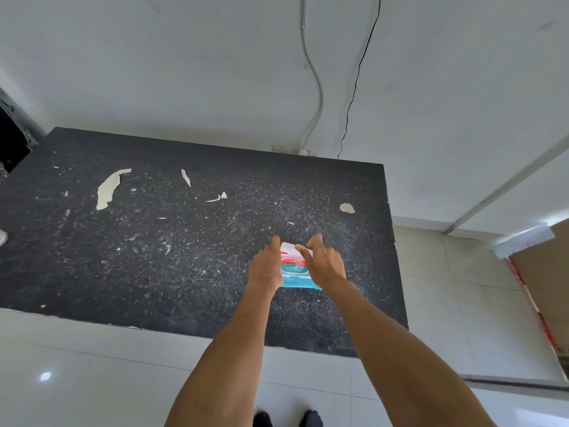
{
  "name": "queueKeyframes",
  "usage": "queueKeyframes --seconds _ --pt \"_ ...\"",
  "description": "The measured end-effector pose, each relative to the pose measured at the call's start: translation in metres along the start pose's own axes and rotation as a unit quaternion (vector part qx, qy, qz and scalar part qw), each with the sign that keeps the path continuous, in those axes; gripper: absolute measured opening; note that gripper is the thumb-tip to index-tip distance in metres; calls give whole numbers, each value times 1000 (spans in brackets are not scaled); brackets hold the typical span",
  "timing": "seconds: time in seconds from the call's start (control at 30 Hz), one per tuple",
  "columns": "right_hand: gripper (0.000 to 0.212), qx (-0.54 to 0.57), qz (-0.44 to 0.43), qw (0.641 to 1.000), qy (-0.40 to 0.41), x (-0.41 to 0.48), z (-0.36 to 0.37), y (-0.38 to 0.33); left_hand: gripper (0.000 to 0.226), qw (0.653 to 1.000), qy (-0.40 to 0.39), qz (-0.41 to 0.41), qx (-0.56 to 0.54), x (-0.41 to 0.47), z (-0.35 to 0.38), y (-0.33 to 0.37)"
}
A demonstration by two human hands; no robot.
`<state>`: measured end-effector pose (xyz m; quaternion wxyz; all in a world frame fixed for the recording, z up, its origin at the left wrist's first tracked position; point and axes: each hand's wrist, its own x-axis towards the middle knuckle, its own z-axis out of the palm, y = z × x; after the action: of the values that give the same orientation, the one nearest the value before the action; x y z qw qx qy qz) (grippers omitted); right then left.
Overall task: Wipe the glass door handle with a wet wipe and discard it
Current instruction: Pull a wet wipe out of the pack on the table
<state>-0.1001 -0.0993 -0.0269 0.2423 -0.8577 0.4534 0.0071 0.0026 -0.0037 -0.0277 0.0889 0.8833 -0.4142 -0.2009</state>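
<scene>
A wet wipe pack (295,270), teal and red with a white flap raised at its far end, lies on the black table (172,241) near the right front corner. My left hand (264,266) presses against the pack's left side and steadies it. My right hand (324,261) reaches over the pack from the right, thumb and forefinger pinched at the white flap. Whether they pinch the flap itself or a wipe is too small to tell. No glass door or handle is in view.
The table top is dusty, with torn pale scraps (107,188) scattered on it. Behind it is a white wall with a hanging white cable (318,97) and black cable (354,87). A cardboard box (545,266) stands on the tiled floor at the right.
</scene>
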Motion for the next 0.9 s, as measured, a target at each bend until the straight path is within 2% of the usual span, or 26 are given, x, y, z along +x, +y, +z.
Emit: queueKeyframes --seconds 0.23,0.37,0.43,0.53,0.63,0.9 --pt "12 53 57 996 51 10 6 1 70 998 -17 25 46 2 1 -3" --pt "32 24 51 998 24 1 13 10 69 996 -22 41 73 2 2 -2" --pt "28 34 39 998 30 -2 12 10 67 996 -22 43 78 2 3 -1" --pt "17 -12 -3 999 36 -7 8 10 64 996 -23 41 72 2 3 0" --pt "22 -24 -28 999 3 -11 9 10 62 997 -23 36 64 1 3 1" --pt "41 78 49 996 -4 -10 15 -7 59 998 -15 34 44 0 2 0"
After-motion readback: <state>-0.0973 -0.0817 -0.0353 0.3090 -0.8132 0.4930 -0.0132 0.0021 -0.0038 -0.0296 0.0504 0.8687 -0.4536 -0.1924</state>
